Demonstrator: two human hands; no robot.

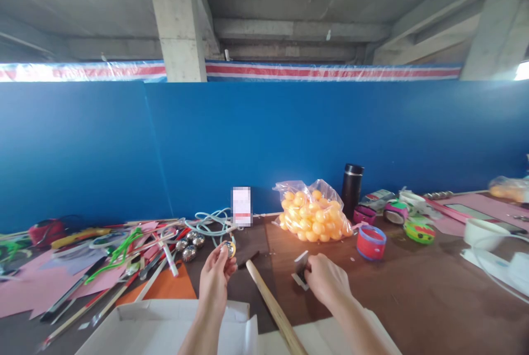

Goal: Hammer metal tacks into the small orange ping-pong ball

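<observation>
Near the middle of the table, my left hand (215, 273) is closed on a shiny metal ball (230, 248), held up between thumb and fingertips. To its right, my right hand (324, 278) is closed at a small grey and white flat piece (301, 269), close to the tabletop; its exact grip is partly hidden. Between the hands a wooden stick (273, 308) slants toward the front edge. Several more metal balls (189, 253) lie together left of my left hand.
A clear bag of orange balls (314, 217) stands behind my right hand, near a black bottle (352, 189) and a red-blue roll (371, 242). Coloured sticks and papers (28, 283) clutter the left. An open white box (149, 324) lies in front; a blue partition (264, 134) stands behind.
</observation>
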